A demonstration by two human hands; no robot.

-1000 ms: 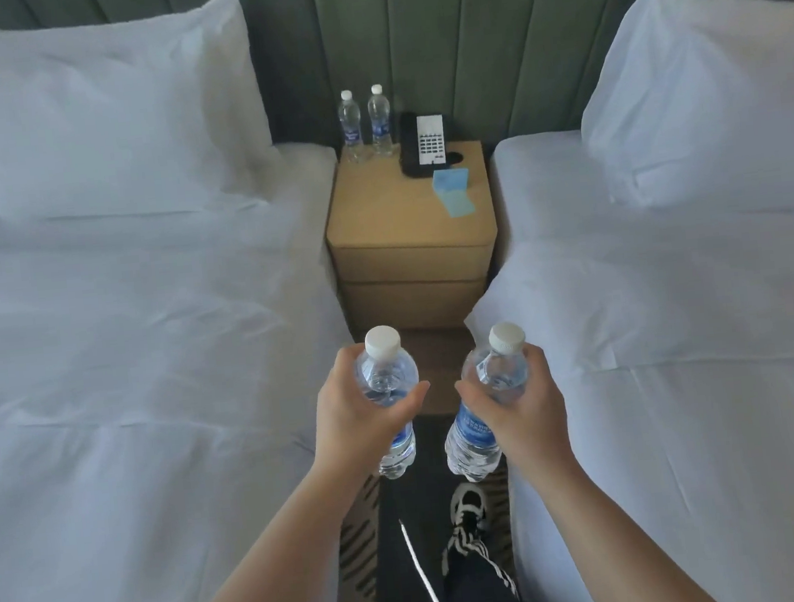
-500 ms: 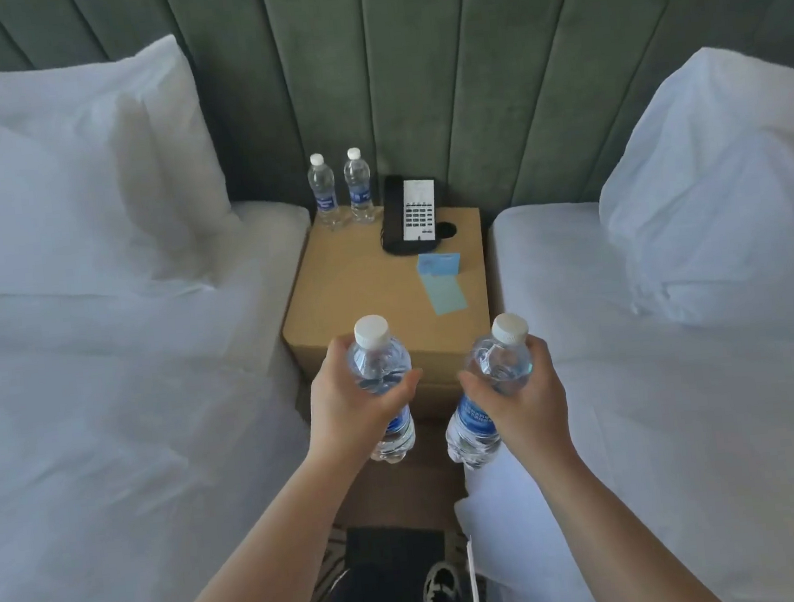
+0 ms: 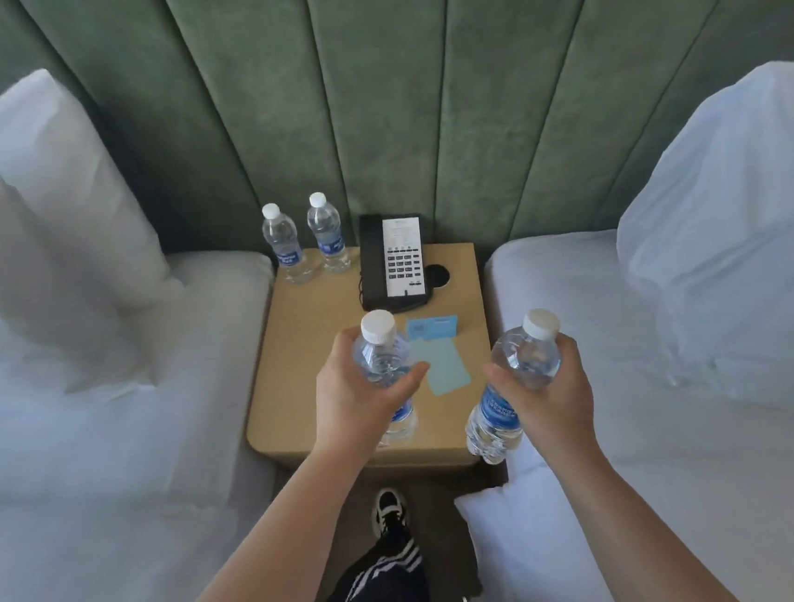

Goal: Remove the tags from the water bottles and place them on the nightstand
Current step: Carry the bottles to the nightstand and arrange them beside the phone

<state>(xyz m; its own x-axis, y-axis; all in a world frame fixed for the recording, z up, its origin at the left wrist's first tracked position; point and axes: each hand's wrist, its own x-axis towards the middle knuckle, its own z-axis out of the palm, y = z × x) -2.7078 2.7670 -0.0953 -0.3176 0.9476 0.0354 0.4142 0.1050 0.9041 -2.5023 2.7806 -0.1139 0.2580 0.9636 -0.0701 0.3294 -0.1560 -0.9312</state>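
I hold a water bottle in each hand above the nightstand (image 3: 294,359). My left hand (image 3: 353,399) has its grip wrapped tight around the left bottle (image 3: 384,365), over the tabletop's front half. My right hand (image 3: 547,395) clamps the right bottle (image 3: 514,381), tilted, past the nightstand's front right corner. Two more bottles (image 3: 304,239) stand at the nightstand's back left, beside a phone (image 3: 393,260); blue cards (image 3: 441,354) lie mid-tabletop.
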